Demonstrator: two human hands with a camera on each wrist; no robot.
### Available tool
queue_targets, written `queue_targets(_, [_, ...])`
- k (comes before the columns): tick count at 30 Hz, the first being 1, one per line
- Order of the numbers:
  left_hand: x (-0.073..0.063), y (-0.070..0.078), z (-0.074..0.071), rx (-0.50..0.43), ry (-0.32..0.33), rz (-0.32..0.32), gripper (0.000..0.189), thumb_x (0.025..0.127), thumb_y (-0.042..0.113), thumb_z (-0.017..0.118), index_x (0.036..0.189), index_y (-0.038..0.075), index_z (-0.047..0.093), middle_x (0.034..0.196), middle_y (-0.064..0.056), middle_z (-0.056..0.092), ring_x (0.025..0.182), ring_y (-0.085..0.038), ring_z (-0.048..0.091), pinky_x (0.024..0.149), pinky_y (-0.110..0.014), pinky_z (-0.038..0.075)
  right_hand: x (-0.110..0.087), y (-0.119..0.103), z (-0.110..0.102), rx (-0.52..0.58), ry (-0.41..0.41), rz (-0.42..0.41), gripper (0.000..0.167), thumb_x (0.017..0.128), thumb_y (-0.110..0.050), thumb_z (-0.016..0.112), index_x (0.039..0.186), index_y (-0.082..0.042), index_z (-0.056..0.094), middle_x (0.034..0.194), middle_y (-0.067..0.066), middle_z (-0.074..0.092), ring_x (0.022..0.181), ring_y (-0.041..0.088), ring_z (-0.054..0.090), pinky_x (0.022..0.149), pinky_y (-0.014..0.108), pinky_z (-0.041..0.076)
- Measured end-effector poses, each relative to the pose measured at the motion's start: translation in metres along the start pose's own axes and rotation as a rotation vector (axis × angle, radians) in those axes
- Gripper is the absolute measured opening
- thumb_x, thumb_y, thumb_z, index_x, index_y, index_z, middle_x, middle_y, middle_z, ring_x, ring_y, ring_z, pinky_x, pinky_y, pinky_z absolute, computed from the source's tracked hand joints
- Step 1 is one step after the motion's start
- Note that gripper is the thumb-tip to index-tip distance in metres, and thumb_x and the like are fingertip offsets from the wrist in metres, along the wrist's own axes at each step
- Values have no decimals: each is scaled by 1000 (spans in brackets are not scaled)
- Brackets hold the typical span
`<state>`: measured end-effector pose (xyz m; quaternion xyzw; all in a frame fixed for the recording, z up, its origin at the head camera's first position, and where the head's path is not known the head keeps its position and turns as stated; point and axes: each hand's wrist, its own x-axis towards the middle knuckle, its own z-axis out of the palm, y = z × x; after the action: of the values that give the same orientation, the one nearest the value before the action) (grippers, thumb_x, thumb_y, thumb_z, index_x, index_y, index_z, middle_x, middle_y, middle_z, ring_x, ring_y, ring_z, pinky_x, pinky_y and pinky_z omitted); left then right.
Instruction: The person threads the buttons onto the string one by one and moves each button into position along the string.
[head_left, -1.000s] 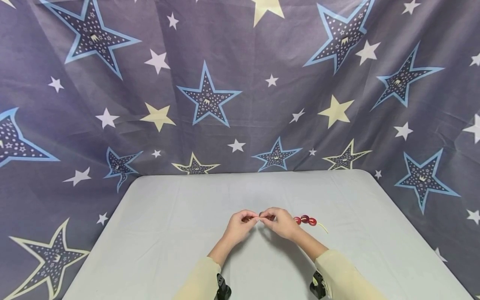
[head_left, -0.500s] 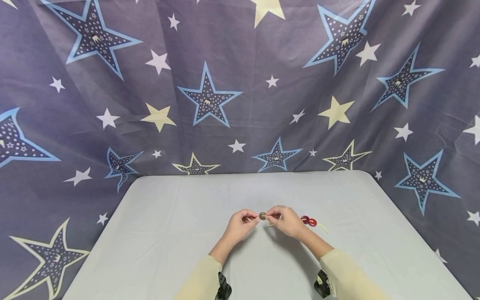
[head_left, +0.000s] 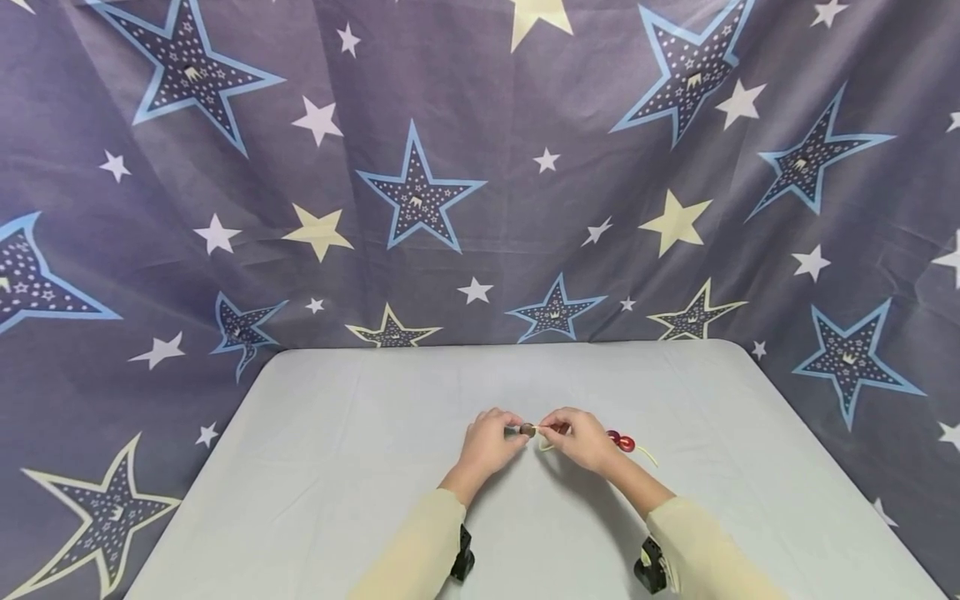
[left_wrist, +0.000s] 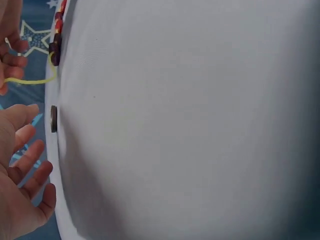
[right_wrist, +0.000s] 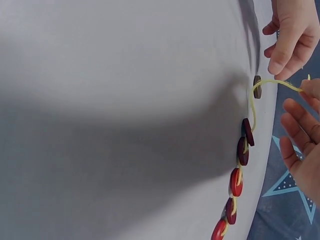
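A yellow string (right_wrist: 254, 107) runs through several red and maroon round buttons (right_wrist: 237, 182) lying in a row. My right hand (head_left: 585, 440) pinches the string near its end between thumb and finger, the other fingers spread in the right wrist view. Between the two hands, a separate brown button (head_left: 527, 430) appears edge-on in both wrist views. My left hand (head_left: 491, 442) hovers beside that button, thumb and fingers parted and loosely bent in the left wrist view (left_wrist: 25, 175). Part of the button row is hidden behind my right hand in the head view.
A table with a pale grey cover (head_left: 360, 467) spreads under both hands. Behind it hangs a dark curtain (head_left: 480, 167) printed with stars. The tail of the string (head_left: 647, 455) trails to the right of the red button.
My left hand has moved slightly right and parted its fingers, which were pinched together. My right hand has shifted right with the string, and the brown button has come into view between the hands.
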<state>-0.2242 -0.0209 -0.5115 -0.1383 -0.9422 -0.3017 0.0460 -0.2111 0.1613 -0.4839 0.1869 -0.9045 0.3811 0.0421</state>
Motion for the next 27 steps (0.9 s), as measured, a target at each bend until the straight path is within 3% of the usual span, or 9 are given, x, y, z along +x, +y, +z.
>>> queue_targets(18, [8, 1, 20, 158, -4, -30, 27, 82, 38, 69, 103, 21, 69, 95, 4, 62, 86, -16, 50, 72, -33, 40, -1, 3, 1, -28, 4, 3, 7, 86, -17, 66, 86, -12, 71, 79, -4, 66, 70, 4, 55, 62, 19, 45])
queue_targets(27, [12, 2, 21, 216, -32, -61, 35, 83, 45, 66, 109, 21, 67, 97, 4, 59, 87, -15, 49, 72, -32, 40, -2, 4, 1, -22, 3, 15, 8, 86, -18, 66, 86, -12, 71, 80, -3, 67, 70, 5, 56, 62, 19, 46])
